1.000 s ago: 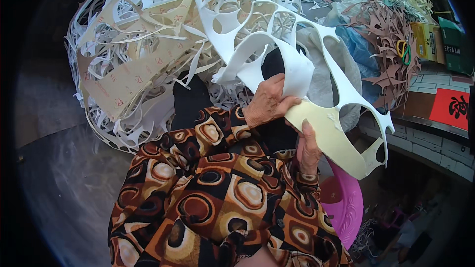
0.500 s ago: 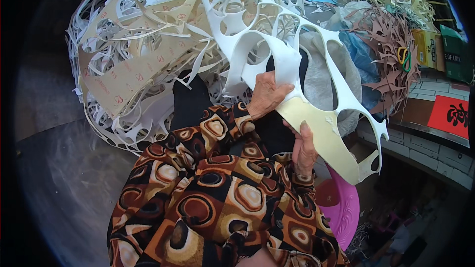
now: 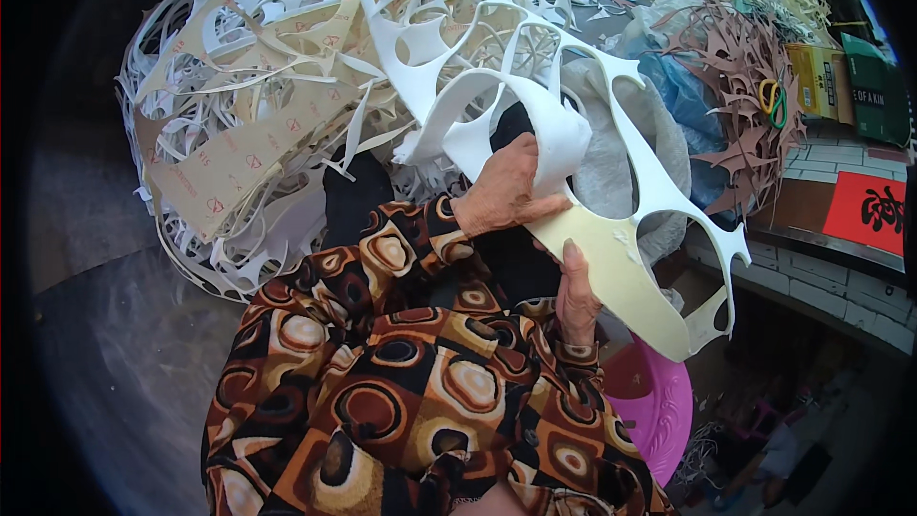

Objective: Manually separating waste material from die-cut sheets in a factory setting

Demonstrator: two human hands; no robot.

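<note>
A white foam sheet [image 3: 411, 57] full of cut-out holes drapes from the pile at the top down to the right. My left hand [image 3: 503, 189] is closed on it, where a wide curled strip [image 3: 559, 139] loops up over the fingers. Just below, my right hand [image 3: 577, 294] holds a long, cream, insole-shaped piece [image 3: 626, 272] from beneath, thumb on top. Thin white webbing [image 3: 683, 210] with large holes runs along the far edge of this piece. Whether the piece is fully joined to the webbing I cannot tell.
A large heap of white and beige cut scraps [image 3: 258, 124] fills the upper left. Brown scraps [image 3: 731, 105] with green-and-yellow-handled scissors [image 3: 772, 103] lie at right. A pink plastic basin [image 3: 669, 411] stands by my right side. A red paper [image 3: 864, 215] lies farther right.
My left hand has shifted slightly left and down, and the curled strip bends over more. My right hand and the cream piece have moved slightly left and down.
</note>
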